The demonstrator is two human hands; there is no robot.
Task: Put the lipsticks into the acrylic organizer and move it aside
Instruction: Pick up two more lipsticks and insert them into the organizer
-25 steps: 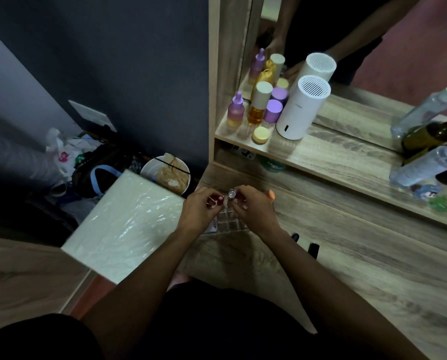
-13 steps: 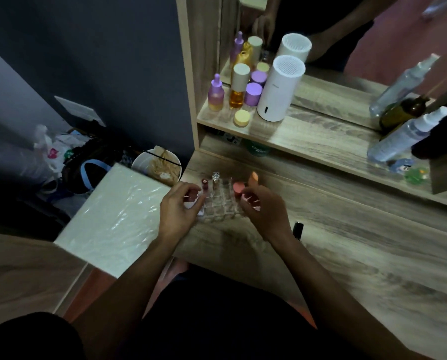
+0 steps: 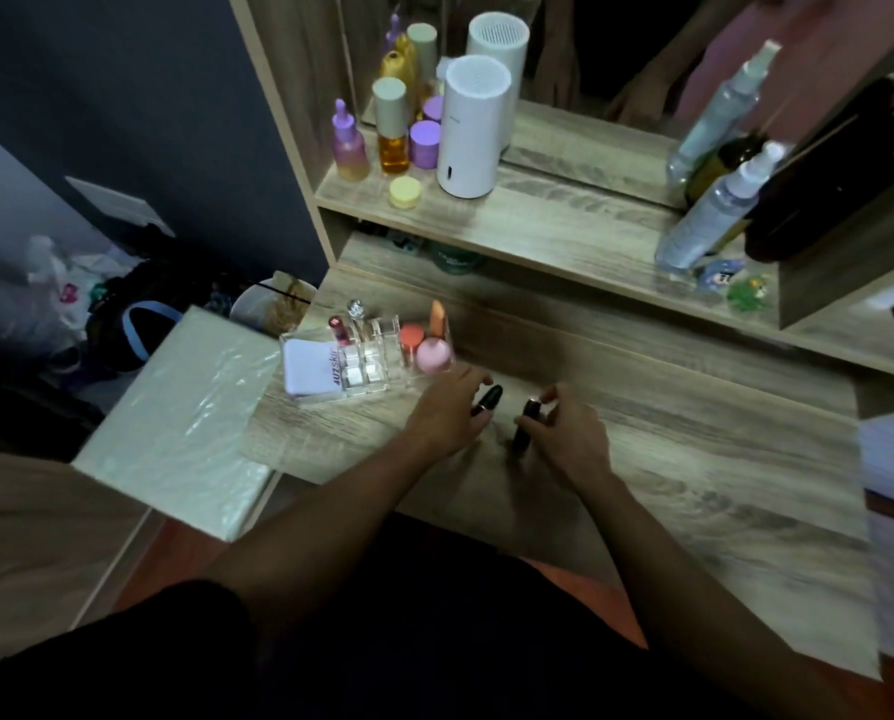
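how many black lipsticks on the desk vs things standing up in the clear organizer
Black lipsticks on the desk: 2, one at the left hand, one at the right hand
Items upright in the acrylic organizer: 5
Total: 7

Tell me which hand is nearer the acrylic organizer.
Left. The left hand lies just beside the acrylic organizer, near its front corner; the right hand is farther off to the right.
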